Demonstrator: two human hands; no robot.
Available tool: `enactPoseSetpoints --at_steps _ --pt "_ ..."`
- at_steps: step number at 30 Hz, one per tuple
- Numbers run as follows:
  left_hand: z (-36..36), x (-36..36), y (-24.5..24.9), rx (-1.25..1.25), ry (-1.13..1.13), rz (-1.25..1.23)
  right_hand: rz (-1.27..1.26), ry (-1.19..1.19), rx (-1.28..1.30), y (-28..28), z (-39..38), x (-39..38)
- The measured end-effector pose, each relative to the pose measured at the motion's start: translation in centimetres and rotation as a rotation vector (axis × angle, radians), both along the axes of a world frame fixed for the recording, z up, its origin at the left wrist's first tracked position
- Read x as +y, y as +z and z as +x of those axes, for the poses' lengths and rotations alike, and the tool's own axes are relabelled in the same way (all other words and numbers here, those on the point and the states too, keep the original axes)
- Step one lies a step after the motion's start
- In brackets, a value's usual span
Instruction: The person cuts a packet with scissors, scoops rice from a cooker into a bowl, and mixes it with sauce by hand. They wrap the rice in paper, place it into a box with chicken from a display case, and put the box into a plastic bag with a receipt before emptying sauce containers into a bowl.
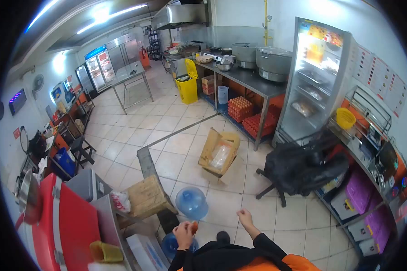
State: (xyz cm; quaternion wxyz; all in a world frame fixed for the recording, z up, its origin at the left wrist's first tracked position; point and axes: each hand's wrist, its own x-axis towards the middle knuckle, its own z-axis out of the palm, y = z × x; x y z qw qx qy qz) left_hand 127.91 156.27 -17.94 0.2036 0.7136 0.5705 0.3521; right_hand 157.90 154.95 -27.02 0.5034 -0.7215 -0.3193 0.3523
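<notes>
My left hand (183, 235) is low in front of my body, its fingers closed around a small reddish-brown object (194, 227) whose kind I cannot make out. Just beneath that hand, a blue water jug (169, 246) is partly hidden by my wrist. Another blue water jug (191, 203) stands on the tiles a little farther ahead. Over the floor to the right hangs my right hand (245, 218), fingers curled together, with nothing showing in them. An open cardboard box (205, 158) with clear plastic inside lies ahead of both hands.
A black office chair (298, 167) stands at right, before a lit glass-door fridge (309, 81). To the left are a worn cardboard box (148, 197) and a red cooler (74, 226). Trays of eggs (240, 108) sit under the steel counter (262, 86); a yellow bin (188, 90) stands beyond.
</notes>
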Motion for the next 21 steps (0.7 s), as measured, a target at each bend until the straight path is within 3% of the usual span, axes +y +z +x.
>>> enactPoseSetpoints --at_steps 1,2,3,5,6,7,9,11,13,15,16,17,19,21 --pt "0.3 2.7 -0.2 -0.039 0.090 0.006 -0.065 -0.086 0.092 -1.9 2.4 1.1" --pt "0.9 5.3 0.1 -0.041 0.094 0.005 -0.177 -0.269 0.710 -10.2 7.6 2.6" --pt "1.5 7.6 0.7 -0.169 0.168 -0.057 -0.293 -0.676 1.246 -17.8 12.6 4.1" --pt "2.9 11.7 2.1 -0.290 0.249 -0.122 -0.140 -0.542 1.332 -25.0 19.3 3.4" --pt "3.9 14.1 3.0 -0.286 0.277 -0.086 -0.067 -0.741 1.190 -17.1 17.7 4.5" --pt "4.9 16.7 3.4 -0.283 0.304 -0.048 0.000 -0.911 1.021 -3.1 14.3 5.9" --pt "6.1 21.9 2.3 -0.226 0.329 -0.105 -0.001 -0.938 1.073 -4.6 17.3 8.2" --pt "8.6 26.2 5.1 0.095 0.392 0.081 -0.012 -0.971 1.126 -4.9 19.1 12.1" --pt "9.9 30.8 4.5 0.053 0.419 0.060 -0.235 -1.112 1.221 -4.8 21.1 18.7" --pt "11.8 35.1 4.5 0.001 0.556 0.042 -0.295 -0.858 1.273 -4.8 22.8 25.7" --pt "12.5 37.2 4.0 -0.024 0.596 0.004 -0.264 -0.872 1.241 -5.2 23.0 30.1" --pt "13.0 39.3 3.5 -0.023 0.599 0.009 -0.219 -0.741 1.165 -5.1 23.2 34.4" --pt "14.0 43.5 3.1 -0.414 0.587 -0.160 -0.056 -0.522 1.032 -2.4 23.6 42.0" --pt "15.9 46.1 5.7 -0.329 0.593 -0.115 0.075 -0.438 0.940 2.2 24.6 47.8"
